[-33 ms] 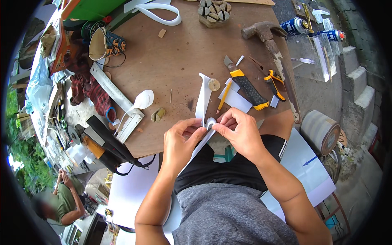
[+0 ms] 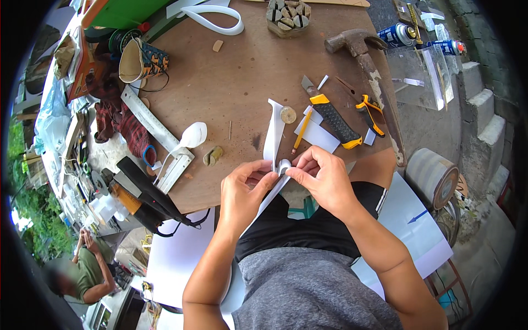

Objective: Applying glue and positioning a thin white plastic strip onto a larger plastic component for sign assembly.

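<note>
A narrow white strip [image 2: 264, 207] is pinched between my hands at the table's near edge, its upper end curled into a small loop. My left hand [image 2: 241, 190] grips it with thumb and fingertips. On the other side of the curl, my right hand [image 2: 325, 179] pinches the same end. Beyond my fingers lies a folded white strip piece [image 2: 274, 132]; whether it joins the held strip is hidden. Beside that piece are a round wooden disc [image 2: 288, 114], a yellow pencil [image 2: 302, 132] and white paper scraps [image 2: 320, 136].
To the right lie a utility knife [image 2: 336, 122], pliers [image 2: 371, 116] and a long hammer [image 2: 375, 82]. A metal square [image 2: 151, 118], a white spoon [image 2: 192, 134] and an angle grinder [image 2: 129, 198] are on the left. A person [image 2: 94, 269] sits at lower left.
</note>
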The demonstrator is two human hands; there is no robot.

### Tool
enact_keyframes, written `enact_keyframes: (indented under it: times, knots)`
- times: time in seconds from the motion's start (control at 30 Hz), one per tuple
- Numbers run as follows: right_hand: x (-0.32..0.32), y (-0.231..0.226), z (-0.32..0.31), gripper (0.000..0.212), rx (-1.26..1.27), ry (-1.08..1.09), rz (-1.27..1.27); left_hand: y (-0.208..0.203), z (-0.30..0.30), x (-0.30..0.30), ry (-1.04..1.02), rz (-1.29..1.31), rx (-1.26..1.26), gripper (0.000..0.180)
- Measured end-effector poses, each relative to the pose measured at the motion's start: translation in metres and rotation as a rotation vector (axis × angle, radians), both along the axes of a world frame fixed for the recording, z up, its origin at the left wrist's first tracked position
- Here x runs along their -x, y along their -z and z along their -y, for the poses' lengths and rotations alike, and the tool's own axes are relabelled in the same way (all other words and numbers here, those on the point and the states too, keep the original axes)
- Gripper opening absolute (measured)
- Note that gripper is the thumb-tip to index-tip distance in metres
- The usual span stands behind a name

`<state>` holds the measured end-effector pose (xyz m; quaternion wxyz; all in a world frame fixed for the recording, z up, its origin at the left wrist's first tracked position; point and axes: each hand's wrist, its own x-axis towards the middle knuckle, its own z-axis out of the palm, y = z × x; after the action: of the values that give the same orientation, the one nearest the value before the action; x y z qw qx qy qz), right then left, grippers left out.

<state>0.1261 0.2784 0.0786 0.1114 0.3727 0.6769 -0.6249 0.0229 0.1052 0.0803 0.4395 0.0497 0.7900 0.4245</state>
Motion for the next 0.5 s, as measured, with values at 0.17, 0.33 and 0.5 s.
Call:
enact_keyframes:
  times: [0.17, 0.33, 0.5]
  knots:
    - [-0.0011, 0.0008, -0.0011, 0.026, 0.018, -0.001, -0.001, 0.0007, -0.0007, -0.002, -0.059, 0.08, 0.016, 0.03]
    - [0.0004, 0.0002, -0.0014, 0.025, 0.019, -0.012, -0.022, -0.001, 0.0008, -0.0028, -0.102, 0.066, 0.013, 0.033]
    - [-0.0008, -0.0011, -0.0014, 0.024, 0.009, -0.009, -0.052, -0.0059, -0.0025, -0.0033, -0.097, 0.04, 0.025, 0.03]
